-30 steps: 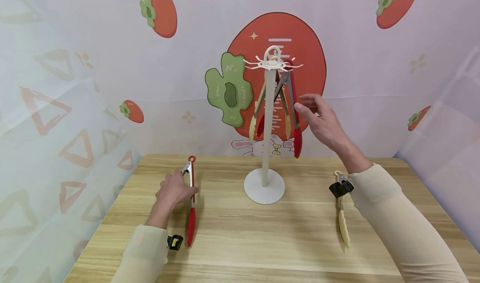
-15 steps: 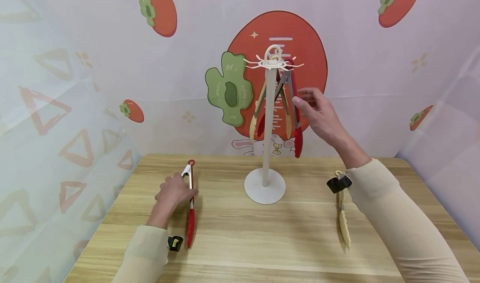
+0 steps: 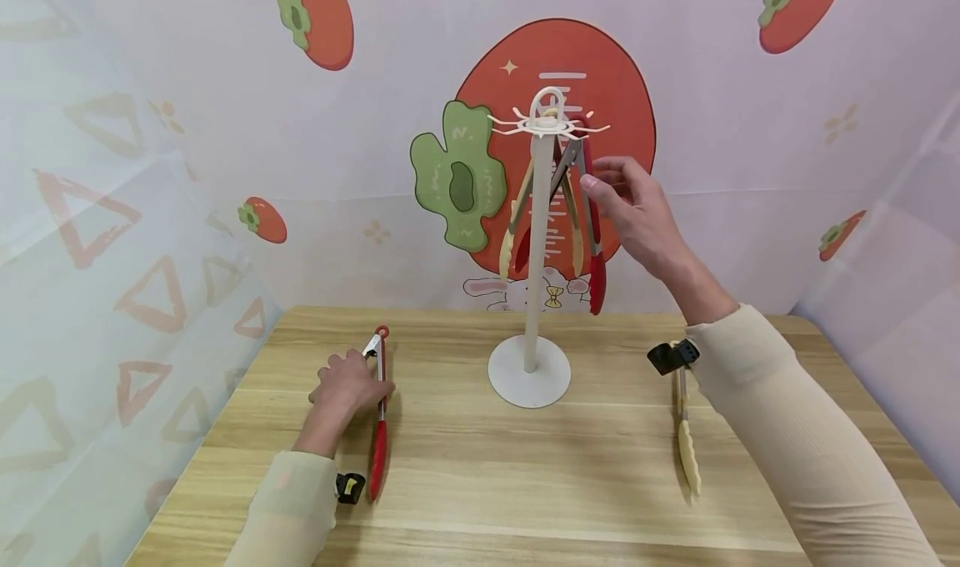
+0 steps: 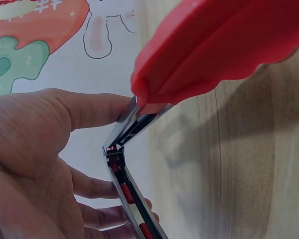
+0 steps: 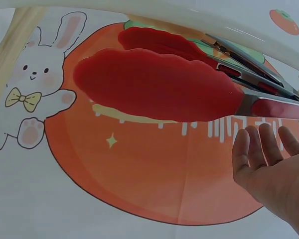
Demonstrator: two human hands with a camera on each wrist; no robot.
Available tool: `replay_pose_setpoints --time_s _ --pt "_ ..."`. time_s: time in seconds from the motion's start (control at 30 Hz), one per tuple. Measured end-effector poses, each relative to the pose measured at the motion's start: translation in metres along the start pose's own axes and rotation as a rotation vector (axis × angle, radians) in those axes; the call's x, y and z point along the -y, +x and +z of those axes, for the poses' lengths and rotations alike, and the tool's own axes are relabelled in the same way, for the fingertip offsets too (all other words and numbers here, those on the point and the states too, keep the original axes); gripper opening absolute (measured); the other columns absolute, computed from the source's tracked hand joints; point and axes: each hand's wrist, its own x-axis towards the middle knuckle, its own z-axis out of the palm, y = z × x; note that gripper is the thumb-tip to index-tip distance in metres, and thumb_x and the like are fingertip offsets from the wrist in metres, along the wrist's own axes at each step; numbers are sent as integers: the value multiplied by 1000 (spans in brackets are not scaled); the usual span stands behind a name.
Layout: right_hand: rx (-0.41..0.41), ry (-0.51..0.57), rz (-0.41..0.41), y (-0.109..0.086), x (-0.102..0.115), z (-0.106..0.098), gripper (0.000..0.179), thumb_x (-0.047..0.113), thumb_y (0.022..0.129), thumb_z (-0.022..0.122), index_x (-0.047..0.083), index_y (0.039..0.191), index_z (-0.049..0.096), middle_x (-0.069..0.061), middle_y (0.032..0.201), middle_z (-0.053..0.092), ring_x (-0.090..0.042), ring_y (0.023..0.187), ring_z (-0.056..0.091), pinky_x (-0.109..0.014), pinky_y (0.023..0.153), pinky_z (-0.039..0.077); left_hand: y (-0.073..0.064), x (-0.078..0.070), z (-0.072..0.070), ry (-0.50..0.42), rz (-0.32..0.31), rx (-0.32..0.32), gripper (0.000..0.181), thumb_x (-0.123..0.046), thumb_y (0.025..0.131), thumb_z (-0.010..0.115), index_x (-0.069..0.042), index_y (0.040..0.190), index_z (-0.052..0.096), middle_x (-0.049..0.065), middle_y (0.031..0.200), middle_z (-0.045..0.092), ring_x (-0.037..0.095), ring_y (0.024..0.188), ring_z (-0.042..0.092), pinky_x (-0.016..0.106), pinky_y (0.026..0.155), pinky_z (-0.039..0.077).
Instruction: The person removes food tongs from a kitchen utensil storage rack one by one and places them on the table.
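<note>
Slightly higher than before, the right hand (image 3: 637, 217) keeps loosely bent fingers beside the hanging tongs (image 3: 597, 283), tips down on a white rack (image 3: 536, 258). Left of it, over the wooden tabletop (image 3: 465, 484), the left hand (image 3: 347, 386) grips red tongs (image 3: 378, 459) running front to back, ring end toward the printed wall (image 3: 390, 283).

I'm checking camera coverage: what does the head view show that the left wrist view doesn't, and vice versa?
Only the head view: the right hand, white stand, hanging tongs and the cream tongs on the table.
Only the left wrist view: the inside of the hinge on the red tongs.
Both: the left hand holding those tongs, the table and printed backdrop.
</note>
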Motion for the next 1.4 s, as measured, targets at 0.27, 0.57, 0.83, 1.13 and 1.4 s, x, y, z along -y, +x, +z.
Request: replay_pose_setpoints --time_s 0.27,0.57,0.83,1.13,1.4 --pt "-5 6 -12 6 10 1 50 34 102 58 5 142 48 -10 123 54 -22 110 52 -36 97 48 2 -1 2 9 -18 8 68 -34 88 72 16 126 45 39 117 43 61 114 43 75 83 41" --pt "-3 22 -12 13 18 3 49 33 103 58 7 143 49 -8 125 53 -20 113 49 -32 95 48 3 1 3 19 -33 7 63 -32 87 73 15 120 49 37 112 45 59 110 45 75 83 41" --pt "-3 40 -16 17 23 4 44 29 103 58 5 139 52 -6 120 54 -19 112 50 -30 93 49 4 3 5 27 -32 -1 59 -31 85 74 15 116 51 36 110 45 57 107 46 74 82 42" --pt "17 50 -25 19 26 6 38 28 103 59 8 135 54 -6 118 54 -23 113 51 -30 93 51 4 6 8 30 -31 0 53 -28 82 72 13 111 54 35 111 44 55 106 45 72 80 42" --pt "18 78 -22 20 27 8 30 26 104 58 8 128 54 -5 114 54 -25 111 53 -30 92 50 6 8 10 36 -30 0 54 -29 84 72 14 112 55 35 110 44 55 106 45 72 80 42"
